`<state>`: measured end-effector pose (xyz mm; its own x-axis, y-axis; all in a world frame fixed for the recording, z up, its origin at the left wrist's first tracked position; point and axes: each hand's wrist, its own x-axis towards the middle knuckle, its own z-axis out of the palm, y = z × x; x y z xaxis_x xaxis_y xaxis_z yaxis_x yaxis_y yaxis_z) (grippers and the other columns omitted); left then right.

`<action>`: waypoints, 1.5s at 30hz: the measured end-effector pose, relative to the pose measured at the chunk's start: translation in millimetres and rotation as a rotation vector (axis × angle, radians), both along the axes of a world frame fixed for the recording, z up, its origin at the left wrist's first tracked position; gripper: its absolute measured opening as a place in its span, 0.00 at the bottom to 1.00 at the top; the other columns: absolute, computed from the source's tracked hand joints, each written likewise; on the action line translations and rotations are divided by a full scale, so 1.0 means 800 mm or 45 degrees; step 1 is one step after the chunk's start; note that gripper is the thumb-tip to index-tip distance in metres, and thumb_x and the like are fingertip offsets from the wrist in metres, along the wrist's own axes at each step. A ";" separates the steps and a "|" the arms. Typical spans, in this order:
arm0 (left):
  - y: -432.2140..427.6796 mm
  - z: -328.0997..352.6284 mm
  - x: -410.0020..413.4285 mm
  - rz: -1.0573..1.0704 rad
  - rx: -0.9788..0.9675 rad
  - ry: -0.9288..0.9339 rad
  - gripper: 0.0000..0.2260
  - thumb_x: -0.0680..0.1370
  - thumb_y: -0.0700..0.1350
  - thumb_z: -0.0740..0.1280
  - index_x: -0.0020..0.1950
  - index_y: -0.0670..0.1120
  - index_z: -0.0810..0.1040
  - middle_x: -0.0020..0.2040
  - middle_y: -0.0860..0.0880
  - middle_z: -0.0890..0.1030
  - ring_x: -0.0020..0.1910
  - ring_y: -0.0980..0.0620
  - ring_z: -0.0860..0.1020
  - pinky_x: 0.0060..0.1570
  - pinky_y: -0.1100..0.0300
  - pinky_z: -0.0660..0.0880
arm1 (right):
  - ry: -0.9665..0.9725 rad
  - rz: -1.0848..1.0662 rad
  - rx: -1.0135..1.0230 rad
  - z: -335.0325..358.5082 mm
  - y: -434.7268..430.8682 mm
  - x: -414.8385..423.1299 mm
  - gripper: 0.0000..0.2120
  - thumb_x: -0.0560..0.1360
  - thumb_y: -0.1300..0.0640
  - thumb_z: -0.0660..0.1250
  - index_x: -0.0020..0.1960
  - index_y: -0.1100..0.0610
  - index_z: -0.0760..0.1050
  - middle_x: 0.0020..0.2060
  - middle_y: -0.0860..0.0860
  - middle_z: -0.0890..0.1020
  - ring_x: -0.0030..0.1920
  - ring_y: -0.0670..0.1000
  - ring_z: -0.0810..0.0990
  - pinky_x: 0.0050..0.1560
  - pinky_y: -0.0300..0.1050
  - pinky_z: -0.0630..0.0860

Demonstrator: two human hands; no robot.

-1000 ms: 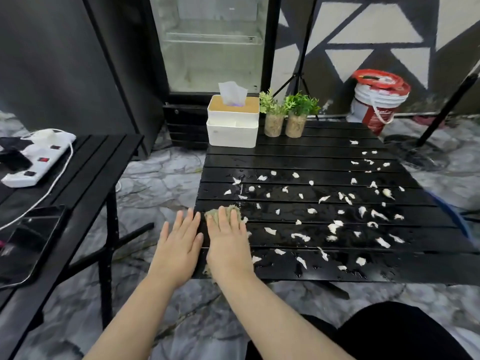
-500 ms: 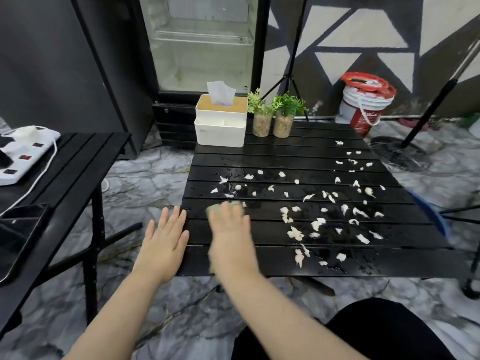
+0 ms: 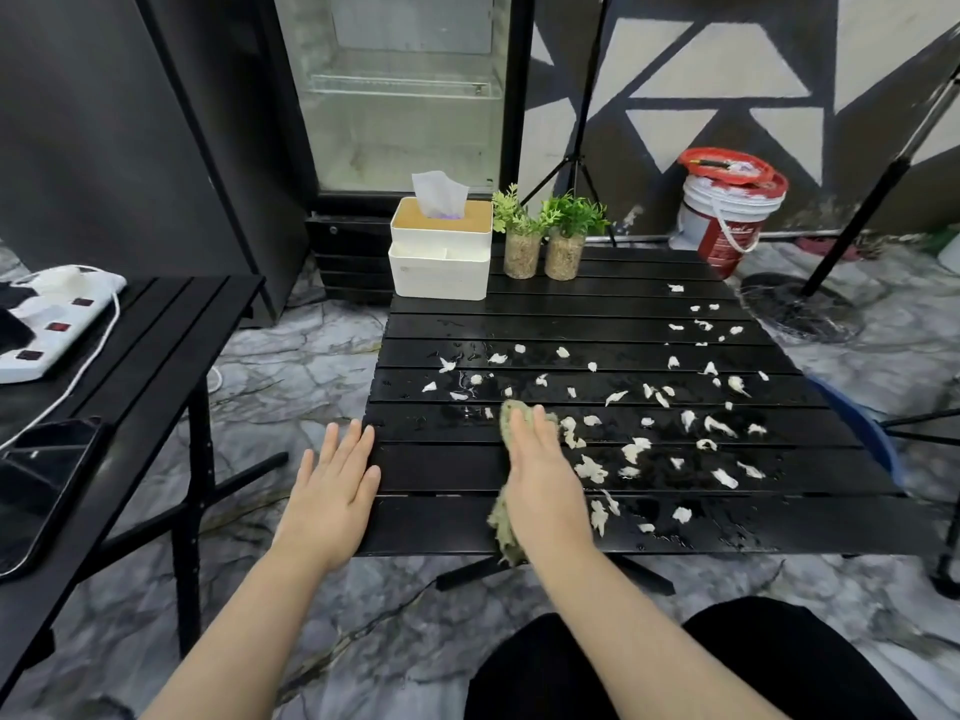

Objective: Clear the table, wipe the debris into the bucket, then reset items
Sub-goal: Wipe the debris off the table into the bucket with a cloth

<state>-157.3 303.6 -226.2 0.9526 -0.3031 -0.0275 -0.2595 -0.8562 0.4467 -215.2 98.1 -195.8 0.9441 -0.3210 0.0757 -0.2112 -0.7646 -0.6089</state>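
- My right hand (image 3: 543, 485) presses the green cloth (image 3: 502, 522) flat on the black table's (image 3: 441, 527) near slats, with my fingers straight and together.
- White scraps (image 3: 589, 469) lie just right of the cloth and scattered across the wet slats.
- My left hand (image 3: 332, 491) is flat at the table's left edge, fingers straight.
- A tissue box (image 3: 441, 267) stands at the far edge.

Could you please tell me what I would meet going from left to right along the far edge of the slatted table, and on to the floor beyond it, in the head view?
tissue box → left potted plant → right potted plant → lidded white pail on the floor.
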 end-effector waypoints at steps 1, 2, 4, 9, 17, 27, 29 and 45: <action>0.000 0.000 0.000 0.000 0.000 -0.004 0.23 0.81 0.50 0.46 0.75 0.51 0.47 0.77 0.55 0.45 0.72 0.60 0.36 0.74 0.54 0.39 | -0.005 0.041 0.077 0.005 0.016 0.001 0.24 0.80 0.63 0.50 0.75 0.52 0.55 0.76 0.52 0.55 0.76 0.53 0.53 0.73 0.46 0.52; 0.000 0.000 0.000 -0.003 0.001 -0.007 0.23 0.81 0.50 0.46 0.75 0.51 0.47 0.77 0.55 0.45 0.71 0.61 0.36 0.74 0.54 0.38 | -0.023 0.116 0.050 0.007 0.034 0.004 0.22 0.81 0.60 0.50 0.75 0.51 0.57 0.75 0.51 0.57 0.75 0.53 0.55 0.74 0.48 0.54; 0.001 0.000 -0.001 -0.008 -0.004 -0.008 0.23 0.81 0.50 0.46 0.75 0.51 0.47 0.77 0.55 0.46 0.71 0.61 0.36 0.74 0.54 0.37 | -0.032 0.240 -0.143 -0.005 0.072 0.007 0.22 0.79 0.53 0.51 0.72 0.51 0.62 0.74 0.54 0.61 0.73 0.58 0.59 0.72 0.56 0.59; 0.000 0.001 0.000 -0.009 0.053 -0.007 0.23 0.81 0.51 0.46 0.75 0.50 0.47 0.77 0.54 0.46 0.72 0.60 0.36 0.74 0.54 0.37 | 0.179 0.379 -0.440 -0.023 0.035 0.004 0.24 0.81 0.44 0.46 0.75 0.42 0.47 0.77 0.49 0.42 0.75 0.56 0.37 0.74 0.57 0.41; -0.025 0.024 0.066 -0.020 0.091 -0.093 0.23 0.81 0.51 0.45 0.76 0.49 0.47 0.77 0.53 0.48 0.76 0.56 0.43 0.74 0.54 0.39 | -0.090 0.035 -0.100 -0.002 -0.019 0.031 0.24 0.81 0.64 0.52 0.75 0.51 0.56 0.77 0.51 0.51 0.76 0.54 0.45 0.74 0.42 0.44; -0.038 0.002 0.122 -0.083 0.102 -0.025 0.23 0.81 0.49 0.47 0.76 0.48 0.47 0.77 0.49 0.44 0.75 0.53 0.40 0.74 0.54 0.39 | 0.210 0.407 -0.479 -0.014 0.063 0.176 0.29 0.78 0.59 0.55 0.76 0.50 0.48 0.77 0.52 0.43 0.76 0.56 0.38 0.74 0.58 0.41; -0.037 0.001 0.122 -0.095 0.154 -0.041 0.23 0.81 0.49 0.46 0.76 0.47 0.47 0.77 0.49 0.43 0.75 0.53 0.39 0.74 0.54 0.39 | 0.178 0.349 -0.476 -0.018 0.040 0.168 0.31 0.76 0.62 0.55 0.76 0.48 0.49 0.77 0.51 0.45 0.76 0.56 0.40 0.73 0.58 0.41; -0.037 -0.004 0.121 -0.071 0.120 -0.050 0.23 0.81 0.50 0.46 0.75 0.48 0.46 0.77 0.51 0.43 0.75 0.54 0.38 0.74 0.55 0.39 | 0.142 0.310 -0.512 -0.022 0.069 0.186 0.27 0.79 0.54 0.53 0.76 0.52 0.49 0.77 0.54 0.47 0.76 0.58 0.44 0.74 0.57 0.45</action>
